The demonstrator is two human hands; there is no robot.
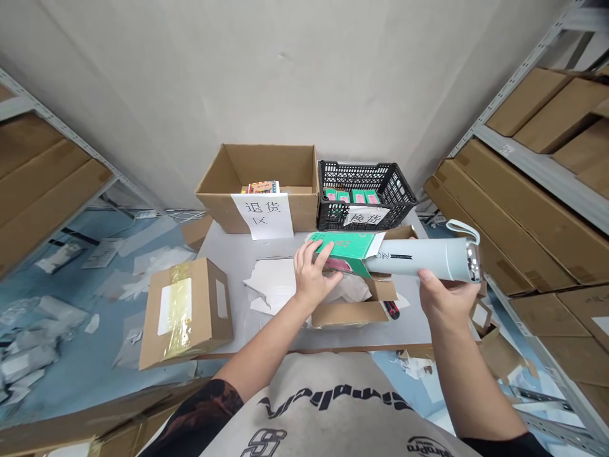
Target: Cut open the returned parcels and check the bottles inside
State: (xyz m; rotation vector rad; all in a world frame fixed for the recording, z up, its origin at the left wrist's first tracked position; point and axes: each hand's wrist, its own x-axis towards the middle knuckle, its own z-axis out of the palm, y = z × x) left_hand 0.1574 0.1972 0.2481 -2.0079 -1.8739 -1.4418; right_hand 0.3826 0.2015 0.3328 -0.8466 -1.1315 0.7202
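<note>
A green and pink product box lies sideways above the table, and my left hand is closed around its left end. Out of its right end sticks a pale blue thermos bottle, partly inside the box. My right hand grips the bottle from below near its shiny metal-looking end, where a light strap loop hangs on. Beneath them stands an opened cardboard carton with white wrapping in it. The carton's far side is hidden by the green box.
At the table's back are a cardboard box with a paper sign and a black plastic crate holding several green boxes. A taped carton sits at the left, and a red and black cutter right of the opened carton. Loaded shelves flank both sides.
</note>
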